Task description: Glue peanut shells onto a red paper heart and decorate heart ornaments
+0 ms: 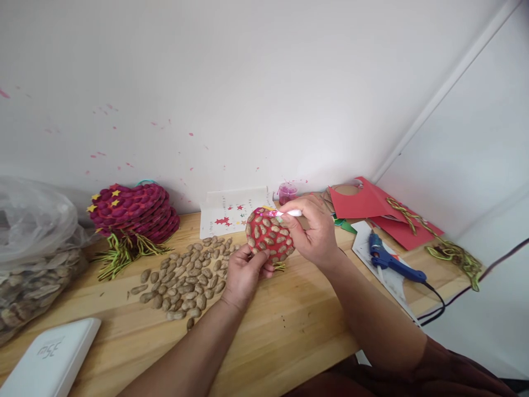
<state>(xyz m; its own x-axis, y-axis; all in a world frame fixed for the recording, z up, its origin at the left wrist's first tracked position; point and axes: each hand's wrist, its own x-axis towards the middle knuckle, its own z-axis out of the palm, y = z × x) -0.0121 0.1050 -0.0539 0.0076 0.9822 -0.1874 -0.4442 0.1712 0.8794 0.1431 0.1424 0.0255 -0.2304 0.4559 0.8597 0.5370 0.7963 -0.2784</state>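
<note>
A round red disc (259,244) covered with peanuts is held up above the table by my left hand (248,271), whose fingers and thumb pinch its lower edge. My right hand (313,229) is closed on a white brush (290,213). The brush's pink tip touches the upper edge of the disc, where a peanut shows pink paint. Behind the disc, a small jar of pink paint (287,193) stands near the wall. Loose peanuts (185,281) lie spread on the table to the left of my left hand.
On the left are a plastic bag of peanuts (37,281), a stack of purple peanut-covered discs (134,212) with green tassels and a white device (52,358). A printed sheet (215,212) lies behind. A blue glue gun (392,262), red card (359,204) and green cord (454,258) lie right.
</note>
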